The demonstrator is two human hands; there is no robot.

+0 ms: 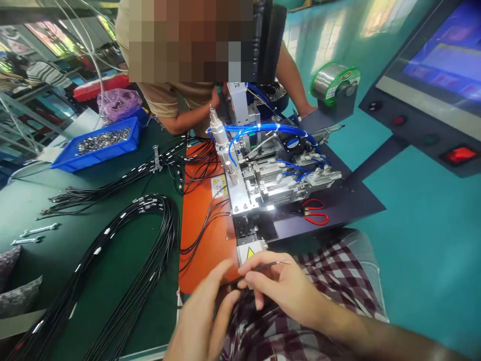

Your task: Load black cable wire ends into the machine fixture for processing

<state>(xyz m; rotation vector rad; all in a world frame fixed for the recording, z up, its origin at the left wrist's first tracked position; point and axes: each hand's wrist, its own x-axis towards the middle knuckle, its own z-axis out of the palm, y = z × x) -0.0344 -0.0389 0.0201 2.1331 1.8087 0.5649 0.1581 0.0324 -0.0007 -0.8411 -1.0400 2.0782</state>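
My right hand (280, 286) pinches a thin black cable (263, 265) between thumb and fingers, its bare stripped end pointing to the right. My left hand (205, 311) is slightly blurred. Its thumb and forefinger stand apart, and the cable runs toward the gap between them. Both hands are above my lap, in front of the orange plate (208, 250). Just beyond them is a bench machine (259, 185) with metal cylinders and blue air hoses. Several black cables (205, 225) lie across the orange plate up to the machine's side.
A large bundle of black cables (165, 235) curves over the green table at left. Behind it are a second bundle (112, 188) and a blue tray (97, 143) of small metal parts. Red-handled scissors (315, 211), a solder spool (334, 82) and a screen (443, 60) are rightward. A co-worker (165, 95) leans in opposite.
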